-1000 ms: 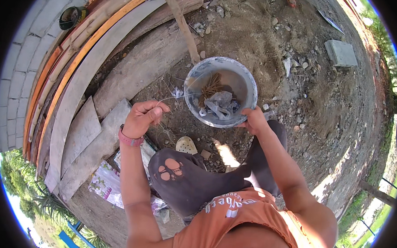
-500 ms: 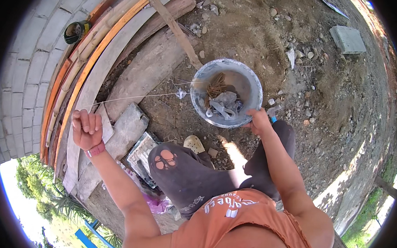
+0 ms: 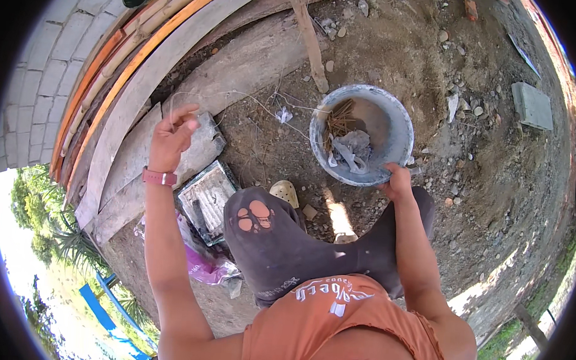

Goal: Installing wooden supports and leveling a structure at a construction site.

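My right hand (image 3: 398,181) was closed on the rim of a round, grey-smeared basin (image 3: 396,136) holding crumpled translucent plastic (image 3: 354,146) and thin brown sticks (image 3: 339,121). Well left of that grip, my left hand (image 3: 170,139) was half-curled near a looping pale cord (image 3: 237,91); whether it pinched this, I could not tell. Rough, stony soil (image 3: 400,50) lay beneath; beyond my left hand, weathered boards (image 3: 241,70) and a grey block wall (image 3: 51,60).
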A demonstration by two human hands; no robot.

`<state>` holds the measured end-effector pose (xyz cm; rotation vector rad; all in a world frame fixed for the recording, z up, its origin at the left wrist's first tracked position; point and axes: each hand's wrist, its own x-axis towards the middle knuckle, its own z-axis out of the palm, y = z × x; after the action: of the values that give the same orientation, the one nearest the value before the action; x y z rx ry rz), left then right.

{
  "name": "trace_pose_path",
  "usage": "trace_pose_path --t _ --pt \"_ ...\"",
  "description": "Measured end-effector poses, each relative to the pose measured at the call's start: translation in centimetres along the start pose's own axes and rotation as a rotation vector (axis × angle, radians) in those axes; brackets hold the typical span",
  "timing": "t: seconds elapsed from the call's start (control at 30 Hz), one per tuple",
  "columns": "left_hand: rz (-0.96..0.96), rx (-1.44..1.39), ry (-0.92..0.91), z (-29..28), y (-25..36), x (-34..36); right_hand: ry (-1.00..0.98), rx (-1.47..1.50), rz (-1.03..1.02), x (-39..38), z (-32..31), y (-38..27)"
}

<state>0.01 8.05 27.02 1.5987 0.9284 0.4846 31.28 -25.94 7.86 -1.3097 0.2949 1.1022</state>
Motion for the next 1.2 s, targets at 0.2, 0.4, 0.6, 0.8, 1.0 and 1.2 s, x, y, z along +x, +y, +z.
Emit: trace_pose_path --t 0.2,0.4,0.6,0.8,1.0,1.2 --pt "0.630 0.425 -0.297 15.4 -9.0 8.8 -0.006 0.068 -0.011 1.7 -0.6 1.2" --pt "0.089 0.970 -0.933 17.7 -4.3 8.1 0.037 0.085 -0.037 0.8 -0.7 0.2" --pt "0.188 0.304 -0.742 18.4 4.6 6.3 0.149 -0.054 -0.024 0.6 0.0 -0.6" --pt "0.334 0.615 -0.780 16.6 9.3 5.7 0.116 -0.049 -0.069 -0.6 1.7 -0.6" --pt "0.103 0.706 -0.331 3.7 12.6 3.4 0.029 -0.016 -0.025 -1.1 0.7 -0.9" --pt "-0.209 0.725 0.317 -16.8 10.1 -2.6 0.062 -0.042 0.025 -0.9 1.5 -0.9"
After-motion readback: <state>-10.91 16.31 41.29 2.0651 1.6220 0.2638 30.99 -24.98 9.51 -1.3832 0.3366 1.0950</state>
